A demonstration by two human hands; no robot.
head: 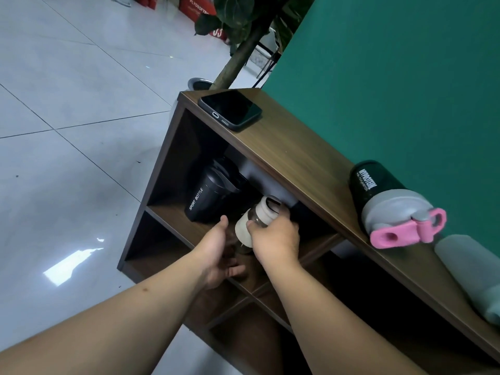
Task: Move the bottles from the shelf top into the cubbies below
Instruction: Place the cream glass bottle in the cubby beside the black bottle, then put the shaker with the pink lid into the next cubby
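Risk number one right now is that little cream-capped bottle (257, 221) tipping over as it goes in. The right hand (274, 240) is clamped around its clear middle from above, and the bottle is leaning, cap pointing back into the upper left cubby (173, 212), not upright. If it gets let go at that angle I'd guess it just rolls or flops onto the cubby floor.

The left hand (216, 255) is spread, palm up, cupped just under the bottle's base, not gripping anything as far as I can see. Looks like a safety catch, which is smart, but it's also in the way of setting the thing down flat.

Second worry: the black "SPORT BOTTLE" shaker (209, 193) is already standing in that same cubby, just beside where the new one is headed. Not much room, and a knuckle or the bottle's shoulder could nudge it. The underside of the shelf top (292, 147) is close over the cap too, so lifting to straighten it could bump the wood.

Still up top: a dark green shaker with a grey lid and pink strap (389, 201) lying on its side near the front edge, and a pale grey-green bottle (473, 274) next to it, also lying down. Round things on their sides near an edge... one jolt to the shelf and I can see one rolling off. There's a phone (230, 109) at the far end as well, hanging a bit over the front corner, so any bump is bad news for that too.
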